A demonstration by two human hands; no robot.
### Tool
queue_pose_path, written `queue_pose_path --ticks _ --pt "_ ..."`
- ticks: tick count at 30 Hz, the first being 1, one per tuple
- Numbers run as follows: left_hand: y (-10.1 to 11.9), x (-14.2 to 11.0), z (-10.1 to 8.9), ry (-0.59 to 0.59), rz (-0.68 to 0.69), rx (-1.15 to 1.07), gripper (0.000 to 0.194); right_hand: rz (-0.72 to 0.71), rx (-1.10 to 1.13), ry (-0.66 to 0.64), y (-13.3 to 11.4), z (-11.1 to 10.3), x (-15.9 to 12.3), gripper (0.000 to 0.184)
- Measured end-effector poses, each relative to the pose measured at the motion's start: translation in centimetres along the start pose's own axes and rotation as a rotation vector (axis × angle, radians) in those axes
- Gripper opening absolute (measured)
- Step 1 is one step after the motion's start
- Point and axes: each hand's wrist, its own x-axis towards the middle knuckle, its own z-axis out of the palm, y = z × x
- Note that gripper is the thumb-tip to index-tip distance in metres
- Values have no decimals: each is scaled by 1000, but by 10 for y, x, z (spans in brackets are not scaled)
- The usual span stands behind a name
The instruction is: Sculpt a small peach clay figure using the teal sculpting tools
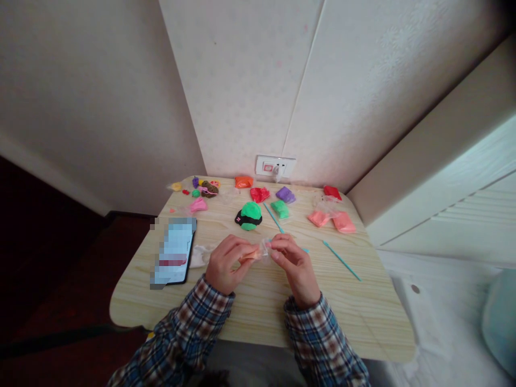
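Both my hands hold a small clear plastic bag over the near middle of the table. My left hand is closed on its left part, where peach-coloured modelling clay shows between the fingers. With thumb and fingertips, my right hand pinches the bag's other end. Just beyond the hands sits a green and black clay figure with a small pink detail on its left. A blue-green modelling stick lies to the right of that figure. Under my left hand's side, a white crumpled piece rests on the table.
A phone with a lit screen lies at the left. Bagged clay in orange, red, purple, green and coral lines the back and right. Another stick lies right. A wall socket is behind the table.
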Motion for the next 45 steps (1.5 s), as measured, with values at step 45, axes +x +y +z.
queue_pose_path --ticks 45 --pt "3 5 -4 26 -34 20 6 67 60 75 1 1 -1 9"
